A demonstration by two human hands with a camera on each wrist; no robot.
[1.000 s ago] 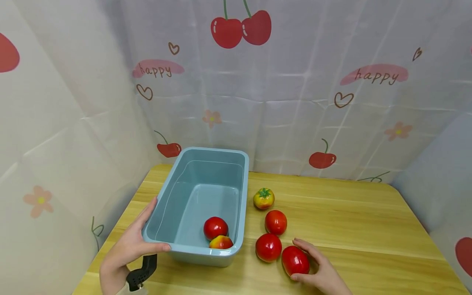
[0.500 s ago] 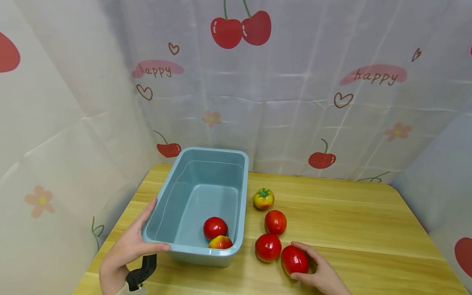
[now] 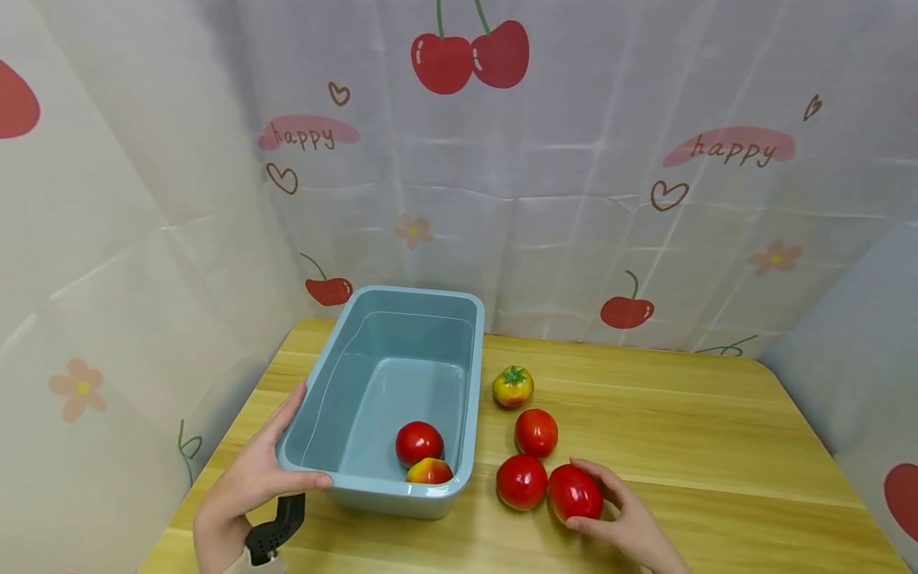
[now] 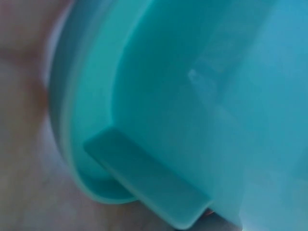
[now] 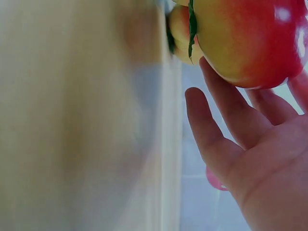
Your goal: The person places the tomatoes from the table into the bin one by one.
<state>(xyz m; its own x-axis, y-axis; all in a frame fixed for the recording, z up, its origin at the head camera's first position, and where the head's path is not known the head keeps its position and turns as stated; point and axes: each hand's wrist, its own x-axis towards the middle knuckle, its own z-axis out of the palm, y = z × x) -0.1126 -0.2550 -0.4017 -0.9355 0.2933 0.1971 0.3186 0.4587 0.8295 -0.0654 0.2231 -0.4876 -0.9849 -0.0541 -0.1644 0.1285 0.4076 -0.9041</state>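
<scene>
My left hand (image 3: 247,482) grips the near left corner of a light blue plastic bin (image 3: 402,387), thumb along the front rim. That bin's rim and inner wall fill the left wrist view. On the right, my right hand (image 3: 625,516) holds a shiny red tomato (image 3: 574,493) between thumb and fingers. The right wrist view shows this tomato (image 5: 255,43) with a yellow patch and a green leaf tip, fingers against it. Just left of it sits another red tomato (image 3: 522,482). Inside the bin lie a red tomato (image 3: 419,444) and a yellow-red one (image 3: 429,471), partly hidden by the front rim.
Behind the near tomatoes are an orange-red tomato (image 3: 536,433) and a small yellow one with a green calyx (image 3: 512,387). All rest on a wooden table (image 3: 681,422). A cherry-printed curtain (image 3: 559,199) hangs along the back and sides.
My right hand and the tomato it holds have shifted slightly up in the head view. The left hand and the bin have stayed where they were.
</scene>
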